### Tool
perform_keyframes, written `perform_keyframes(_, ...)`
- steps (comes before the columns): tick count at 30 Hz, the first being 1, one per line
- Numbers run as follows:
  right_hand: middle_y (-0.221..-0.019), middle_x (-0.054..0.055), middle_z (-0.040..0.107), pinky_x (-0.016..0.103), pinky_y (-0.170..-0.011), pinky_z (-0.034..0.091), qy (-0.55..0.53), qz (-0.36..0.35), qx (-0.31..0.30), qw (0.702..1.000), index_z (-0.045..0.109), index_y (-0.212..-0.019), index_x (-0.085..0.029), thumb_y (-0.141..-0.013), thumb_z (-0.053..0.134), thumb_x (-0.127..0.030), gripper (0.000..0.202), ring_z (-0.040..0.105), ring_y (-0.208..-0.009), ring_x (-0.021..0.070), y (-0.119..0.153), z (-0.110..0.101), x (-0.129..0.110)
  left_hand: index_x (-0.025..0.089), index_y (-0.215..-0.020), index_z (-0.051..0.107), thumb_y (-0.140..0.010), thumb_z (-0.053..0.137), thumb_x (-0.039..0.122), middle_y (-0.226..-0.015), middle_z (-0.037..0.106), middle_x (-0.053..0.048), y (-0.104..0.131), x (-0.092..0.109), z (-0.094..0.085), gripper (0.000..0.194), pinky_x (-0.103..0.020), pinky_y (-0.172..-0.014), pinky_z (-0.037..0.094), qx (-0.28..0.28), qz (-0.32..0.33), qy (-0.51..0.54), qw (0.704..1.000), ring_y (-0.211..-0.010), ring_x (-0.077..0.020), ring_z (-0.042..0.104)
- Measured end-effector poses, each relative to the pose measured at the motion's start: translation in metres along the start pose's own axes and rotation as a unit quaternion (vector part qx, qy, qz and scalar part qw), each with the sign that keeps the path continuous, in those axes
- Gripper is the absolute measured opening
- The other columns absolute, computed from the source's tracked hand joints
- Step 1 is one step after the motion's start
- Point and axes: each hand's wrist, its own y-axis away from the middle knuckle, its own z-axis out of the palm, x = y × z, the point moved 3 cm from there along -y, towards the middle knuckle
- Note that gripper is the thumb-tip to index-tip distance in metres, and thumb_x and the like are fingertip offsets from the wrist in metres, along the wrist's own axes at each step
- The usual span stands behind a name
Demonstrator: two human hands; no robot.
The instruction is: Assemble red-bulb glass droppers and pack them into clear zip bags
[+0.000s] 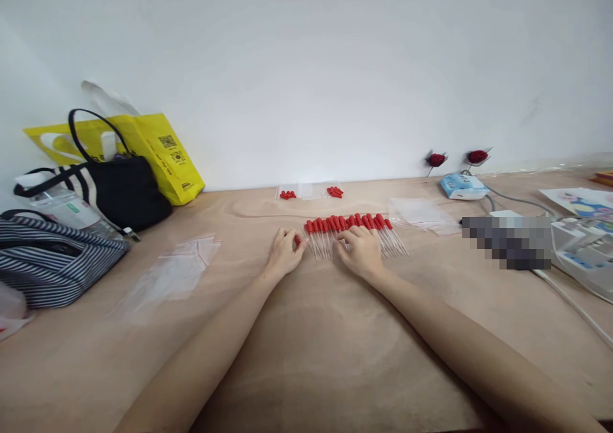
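Head view: both hands rest on the row of red-capped droppers [354, 228] on the counter [306, 356]; left hand [283, 252] fingers pinch one dropper, right hand [360, 251] fingers lie loosely curled.

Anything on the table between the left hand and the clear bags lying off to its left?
Head view: bare tabletop between the left hand and the clear bags. The droppers lie on the hand's other side.

I am making out no readable words anywhere. The yellow bag [163, 155] is showing a QR code and small dark print, too small for me to read.
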Motion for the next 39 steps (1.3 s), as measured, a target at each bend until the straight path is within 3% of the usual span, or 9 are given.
perform_keyframes(4,-0.079,0.005,0.061,0.033,-0.07,0.022,0.008,-0.008,-0.075,0.997,0.066,-0.087,-0.026,-0.081,0.045,-0.032,0.023,0.048,-0.081,0.0187,-0.014,0.017,-0.037,0.018,-0.069,0.049,-0.071,0.053,0.015,-0.072,0.047,-0.002,0.001,-0.003,-0.002,0.006,-0.031,-0.071,0.043,0.021,-0.024,0.005,0.999,-0.074,-0.0178,0.051)
perform_keyframes(8,-0.088,0.008,0.061,0.035,-0.073,0.023,0.041,0.016,-0.135,0.99,0.066,-0.087,-0.021,-0.081,0.044,-0.035,0.026,0.048,-0.088,0.0209,-0.026,0.033,-0.059,0.018,-0.079,0.047,-0.07,0.048,0.009,-0.071,0.053,-0.001,0.005,-0.011,-0.005,0.012,-0.027,-0.063,0.045,0.039,-0.053,0.03,0.997,-0.063,-0.0142,0.054)
perform_keyframes(16,-0.094,0.017,0.061,0.038,-0.076,0.023,0.079,0.1,-0.154,0.98,0.065,-0.09,-0.011,-0.079,0.043,-0.026,0.028,0.05,-0.088,0.0244,-0.034,0.05,-0.075,0.016,-0.105,0.04,-0.073,0.043,0.011,-0.074,0.056,-0.001,0.016,-0.033,-0.017,0.033,-0.023,-0.056,0.047,0.101,-0.103,0.052,0.988,-0.06,-0.0124,0.057)
perform_keyframes(23,-0.096,0.02,0.061,0.039,-0.077,0.023,0.098,0.116,-0.179,0.972,0.064,-0.095,-0.007,-0.083,0.032,-0.01,0.034,0.05,-0.089,0.0251,-0.039,0.057,-0.079,0.016,-0.08,0.057,-0.066,0.048,0.006,-0.079,0.059,-0.006,0.019,-0.027,-0.018,0.02,-0.035,-0.078,0.043,0.053,-0.056,0.009,0.997,-0.082,-0.02,0.056)
perform_keyframes(29,-0.095,0.021,0.06,0.038,-0.073,0.025,0.101,0.118,-0.185,0.97,0.063,-0.093,-0.005,-0.081,0.033,-0.007,0.032,0.049,-0.088,0.0262,-0.039,0.053,-0.087,0.015,-0.072,0.058,-0.071,0.051,0.014,-0.074,0.058,-0.008,0.017,-0.026,-0.02,0.008,-0.039,-0.076,0.042,0.045,-0.064,-0.009,0.997,-0.078,-0.0228,0.054)
perform_keyframes(34,-0.096,0.019,0.058,0.036,-0.074,0.029,0.071,0.071,-0.144,0.985,0.058,-0.093,-0.007,-0.083,0.038,-0.016,0.024,0.048,-0.09,0.0256,-0.021,0.027,-0.072,0.015,-0.08,0.056,-0.076,0.047,0.019,-0.079,0.061,-0.005,0.021,-0.022,-0.023,0.01,-0.03,-0.065,0.045,0.034,-0.065,0.027,0.997,-0.068,-0.0166,0.055)
perform_keyframes(39,-0.076,0.009,0.059,0.031,-0.066,0.037,-0.086,-0.053,-0.088,0.991,0.053,-0.082,-0.014,-0.087,0.034,-0.02,0.02,0.05,-0.068,0.0177,0.021,-0.005,-0.019,0.017,-0.082,0.055,-0.08,0.048,0.029,-0.073,0.061,0.0,0.039,0.002,-0.018,0.014,-0.024,-0.059,0.045,-0.042,-0.023,0.116,0.992,-0.064,-0.0132,0.056)
